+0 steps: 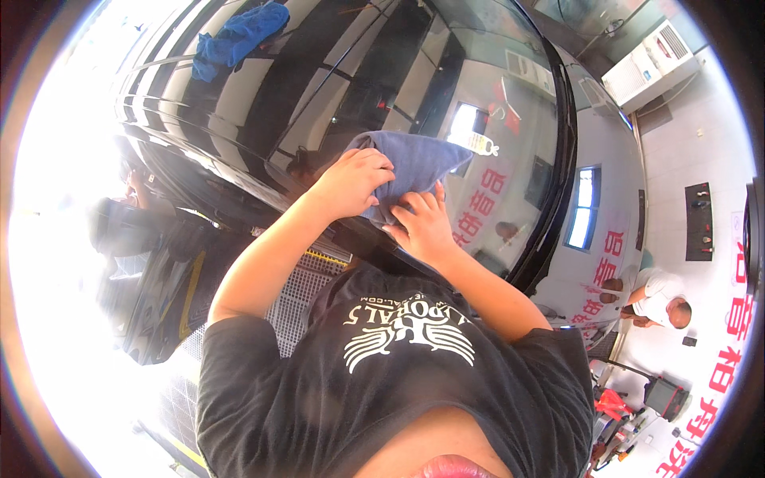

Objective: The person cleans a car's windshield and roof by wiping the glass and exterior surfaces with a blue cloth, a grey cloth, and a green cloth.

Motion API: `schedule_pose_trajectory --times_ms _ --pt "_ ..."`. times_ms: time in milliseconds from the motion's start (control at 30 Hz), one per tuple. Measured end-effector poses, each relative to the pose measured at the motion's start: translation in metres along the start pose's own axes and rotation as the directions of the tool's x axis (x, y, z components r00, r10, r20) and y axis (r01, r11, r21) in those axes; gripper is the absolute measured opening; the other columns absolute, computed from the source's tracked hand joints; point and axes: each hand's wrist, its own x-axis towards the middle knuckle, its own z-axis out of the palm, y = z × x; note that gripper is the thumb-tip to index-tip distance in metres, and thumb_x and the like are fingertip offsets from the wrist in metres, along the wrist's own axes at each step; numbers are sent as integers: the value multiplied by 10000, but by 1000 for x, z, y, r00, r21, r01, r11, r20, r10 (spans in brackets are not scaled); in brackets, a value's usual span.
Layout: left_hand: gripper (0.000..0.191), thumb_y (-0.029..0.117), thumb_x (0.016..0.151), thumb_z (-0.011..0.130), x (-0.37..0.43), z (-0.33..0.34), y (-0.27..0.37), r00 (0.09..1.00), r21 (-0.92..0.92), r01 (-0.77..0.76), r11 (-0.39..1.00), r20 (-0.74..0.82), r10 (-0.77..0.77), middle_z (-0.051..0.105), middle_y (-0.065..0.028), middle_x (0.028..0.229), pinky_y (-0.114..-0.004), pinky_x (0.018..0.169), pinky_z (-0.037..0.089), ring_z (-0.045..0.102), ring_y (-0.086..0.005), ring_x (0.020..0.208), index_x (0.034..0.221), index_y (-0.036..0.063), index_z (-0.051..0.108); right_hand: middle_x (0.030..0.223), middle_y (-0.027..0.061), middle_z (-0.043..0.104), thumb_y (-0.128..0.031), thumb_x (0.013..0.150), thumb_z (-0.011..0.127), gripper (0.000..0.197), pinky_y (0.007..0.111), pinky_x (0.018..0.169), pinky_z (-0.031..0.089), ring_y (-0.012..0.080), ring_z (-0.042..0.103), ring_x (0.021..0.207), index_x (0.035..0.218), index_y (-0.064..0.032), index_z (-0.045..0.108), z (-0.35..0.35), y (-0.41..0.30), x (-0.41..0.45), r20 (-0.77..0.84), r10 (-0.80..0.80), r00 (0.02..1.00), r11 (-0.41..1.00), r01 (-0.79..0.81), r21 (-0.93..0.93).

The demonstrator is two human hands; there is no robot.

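Both of my hands are on a folded blue-grey towel point(412, 164), which lies against the glossy black bodywork and glass of a car. My left hand point(357, 182) grips its left side with curled fingers. Lower and to the right, my right hand point(424, 226) holds the front edge, fingers bent over the fabric. One corner of the towel points right, close to a white tag point(483, 144) at the car's glass point(508, 167). The towel hides the surface beneath it. On the black car panel point(257, 89), farther left, lies a crumpled bright blue cloth point(239, 39).
A person in a white shirt point(657, 299) bends beyond the car at right. An air conditioner point(648, 63) stands near the wall at upper right. Cleaning equipment point(665, 397) sits at lower right. Plastic floor grating point(299, 299) shows beside my body. The far left is glare.
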Motion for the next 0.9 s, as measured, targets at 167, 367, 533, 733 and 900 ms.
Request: schedule_pose_trajectory --times_ms 167,367,533,733,900 --pt "493 105 714 794 27 -12 -17 999 -49 49 998 0 -49 589 -76 1330 -446 1119 347 487 -280 1316 1188 85 660 945 42 663 -194 860 708 138 568 1099 306 314 605 962 865 -57 692 2 31 37 78 297 952 908 -306 286" --pt "492 201 812 761 89 -52 -21 986 -220 44 974 -148 -78 582 -114 1338 -431 1117 343 504 -313 1298 1261 63 614 784 -15 659 -168 957 679 173 241 666 452 57 557 746 937 2 710 -90 73 126 301 514 803 312 -503 806" --pt "739 449 839 781 160 -100 -24 955 -649 -106 753 -277 -105 619 -160 1235 -363 1018 439 578 -247 1171 1339 -27 517 806 -41 645 -168 978 652 182 225 677 444 43 545 750 987 4 709 -188 87 211 192 355 915 626 -386 677" --pt "487 122 801 747 217 -142 -44 958 -624 -98 775 -270 -97 695 -124 1006 -316 858 518 652 -164 942 1241 -25 597 788 36 644 -158 990 613 175 265 690 461 81 553 748 980 7 669 -239 104 289 101 148 984 892 -177 416" --pt "419 -57 794 574 238 -163 -70 924 -473 -154 868 -379 -43 728 -155 1004 -297 791 549 705 -180 894 1208 -44 636 825 28 655 -143 981 627 147 246 682 454 68 554 750 994 -3 670 -247 131 323 -67 177 982 935 -147 323"
